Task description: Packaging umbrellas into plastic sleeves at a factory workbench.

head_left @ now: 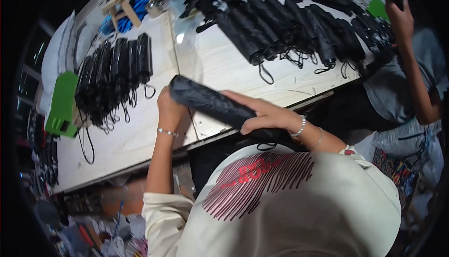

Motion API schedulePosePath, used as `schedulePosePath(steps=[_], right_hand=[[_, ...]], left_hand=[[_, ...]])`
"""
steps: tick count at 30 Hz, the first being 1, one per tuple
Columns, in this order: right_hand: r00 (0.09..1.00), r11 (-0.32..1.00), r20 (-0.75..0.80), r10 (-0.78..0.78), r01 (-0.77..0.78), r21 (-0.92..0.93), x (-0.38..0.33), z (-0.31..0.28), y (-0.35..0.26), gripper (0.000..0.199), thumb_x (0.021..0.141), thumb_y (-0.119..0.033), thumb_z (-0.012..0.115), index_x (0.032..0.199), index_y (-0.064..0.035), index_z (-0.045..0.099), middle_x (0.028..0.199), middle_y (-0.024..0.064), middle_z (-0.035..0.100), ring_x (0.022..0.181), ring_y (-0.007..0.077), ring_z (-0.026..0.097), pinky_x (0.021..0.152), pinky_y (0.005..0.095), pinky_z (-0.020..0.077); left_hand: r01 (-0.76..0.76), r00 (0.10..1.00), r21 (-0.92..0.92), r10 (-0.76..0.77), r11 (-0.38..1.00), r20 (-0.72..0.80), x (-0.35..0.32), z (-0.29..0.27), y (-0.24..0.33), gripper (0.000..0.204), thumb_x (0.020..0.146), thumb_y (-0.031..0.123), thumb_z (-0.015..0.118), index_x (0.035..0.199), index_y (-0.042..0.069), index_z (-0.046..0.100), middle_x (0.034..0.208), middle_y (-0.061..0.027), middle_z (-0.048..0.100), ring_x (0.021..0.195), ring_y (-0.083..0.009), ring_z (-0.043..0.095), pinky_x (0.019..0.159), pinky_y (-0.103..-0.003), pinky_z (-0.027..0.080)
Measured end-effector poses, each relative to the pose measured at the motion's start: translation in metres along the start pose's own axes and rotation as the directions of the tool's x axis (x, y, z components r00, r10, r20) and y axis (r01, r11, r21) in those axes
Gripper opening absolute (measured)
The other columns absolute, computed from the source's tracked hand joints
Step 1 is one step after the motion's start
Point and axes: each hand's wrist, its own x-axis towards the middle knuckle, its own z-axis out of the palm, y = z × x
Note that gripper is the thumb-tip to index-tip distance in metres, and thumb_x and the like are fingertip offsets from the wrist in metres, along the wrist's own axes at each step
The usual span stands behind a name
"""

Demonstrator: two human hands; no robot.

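Note:
A black folded umbrella slants in front of me, just over the near edge of the table. My right hand is closed round its lower right part, the fingers along the top and the thumb on the near side. At the upper left end my left hand grips it from behind; most of those fingers are hidden by the umbrella. A small wrist loop dangles below the right end. To the left lies a row of black folded umbrellas with their loops toward me.
Another heap of black umbrellas covers the far right of the white table. A green holder stands at the left, a small wooden stand at the back. At right, a co-worker's hand holds a dark object.

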Motion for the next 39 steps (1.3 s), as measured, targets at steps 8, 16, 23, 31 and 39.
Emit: schedulePosePath(steps=[8, 16, 23, 31, 39], right_hand=[[0.941, 0.735, -0.151, 0.302, -0.331, -0.592, -0.034, -0.015, -0.026, 0.083, 0.073, -0.012, 0.059, 0.15, -0.0263, 0.031, 0.101, 0.0166, 0.066, 0.071, 0.03, 0.06, 0.068, 0.0345, 0.0457], [0.926, 0.591, -0.183, 0.331, -0.355, -0.724, -0.032, -0.009, -0.036, 0.083, 0.073, -0.01, 0.058, 0.149, -0.0282, 0.033, 0.088, 0.0142, 0.063, 0.067, 0.0309, 0.059, 0.066, 0.0358, 0.0456], [0.943, 0.55, -0.194, 0.271, -0.317, -0.772, -0.031, -0.006, -0.031, 0.083, 0.071, -0.01, 0.058, 0.149, -0.0293, 0.033, 0.084, 0.0114, 0.061, 0.063, 0.0297, 0.058, 0.064, 0.0355, 0.0451], [0.951, 0.562, -0.199, 0.238, -0.302, -0.77, -0.025, -0.005, -0.035, 0.083, 0.071, -0.01, 0.059, 0.148, -0.028, 0.036, 0.083, 0.0096, 0.06, 0.061, 0.029, 0.055, 0.062, 0.035, 0.0448], [0.972, 0.584, -0.178, 0.155, -0.235, -0.777, -0.015, 0.0, -0.044, 0.078, 0.071, -0.01, 0.059, 0.146, -0.0238, 0.041, 0.088, 0.009, 0.062, 0.063, 0.0265, 0.056, 0.063, 0.0338, 0.0452]], left_hand=[[0.417, 0.907, -0.576, -0.285, 0.703, 0.31, 0.008, -0.001, 0.021, 0.013, 0.084, 0.007, 0.065, 0.09, -0.003, 0.07, 0.066, -0.0042, 0.064, 0.054, -0.0102, 0.049, 0.053, -0.022, 0.041], [0.534, 0.83, -0.528, -0.291, 0.661, 0.475, 0.029, -0.011, 0.032, 0.015, 0.085, -0.001, 0.06, 0.092, -0.007, 0.071, 0.067, -0.0009, 0.062, 0.06, -0.0067, 0.051, 0.056, -0.018, 0.041], [0.596, 0.802, -0.719, -0.317, 0.358, 0.507, 0.023, -0.009, 0.021, 0.019, 0.084, 0.012, 0.068, 0.082, -0.006, 0.072, 0.055, -0.0019, 0.056, 0.053, -0.0078, 0.044, 0.051, -0.019, 0.036], [0.697, 0.668, -0.597, -0.663, 0.397, 0.339, 0.016, -0.001, 0.039, 0.026, 0.086, 0.019, 0.069, 0.094, -0.005, 0.068, 0.071, -0.0035, 0.06, 0.063, -0.0098, 0.05, 0.057, -0.02, 0.041], [0.477, 0.409, -0.874, -0.856, -0.095, 0.316, 0.009, -0.005, 0.062, 0.049, 0.09, 0.027, 0.066, 0.126, -0.003, 0.05, 0.107, -0.0114, 0.06, 0.075, -0.0157, 0.061, 0.069, -0.026, 0.051]])
